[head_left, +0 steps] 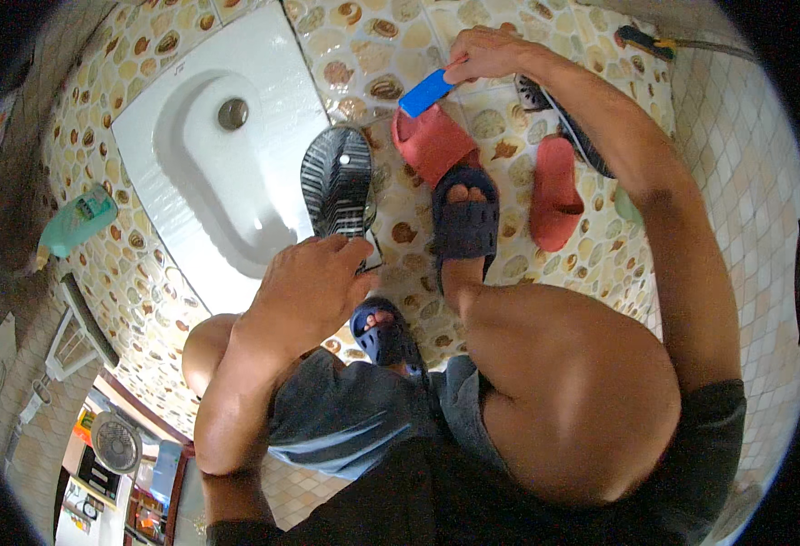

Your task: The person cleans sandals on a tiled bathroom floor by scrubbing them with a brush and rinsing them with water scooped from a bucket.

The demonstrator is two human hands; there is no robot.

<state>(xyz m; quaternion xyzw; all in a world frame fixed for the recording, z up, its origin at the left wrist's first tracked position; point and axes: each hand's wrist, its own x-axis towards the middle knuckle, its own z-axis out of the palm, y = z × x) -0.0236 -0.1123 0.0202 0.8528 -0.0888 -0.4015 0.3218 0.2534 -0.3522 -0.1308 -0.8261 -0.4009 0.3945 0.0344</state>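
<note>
My left hand [313, 282] is closed round the near end of a black slipper [336, 177]. Its ridged, striped sole faces up beside the squat toilet's edge, and the fingers hide the grip in part. Farther off, my right hand [491, 55] pinches one end of a blue brush-like block [425, 93]; no bristles show. The block's other end is right at the toe of a red slipper [436, 144], which lies just ahead of my right foot. A second red slipper [556, 196] rests to the right, below my right forearm.
The white squat toilet [286, 82] is set into the pebble-patterned floor at left. A green bottle [80, 220] and a squeegee-like tool [81, 332] are at far left. Another dark shoe [582, 136] lies partly behind my right forearm. A dark-headed tool [645, 41] is at the upper right.
</note>
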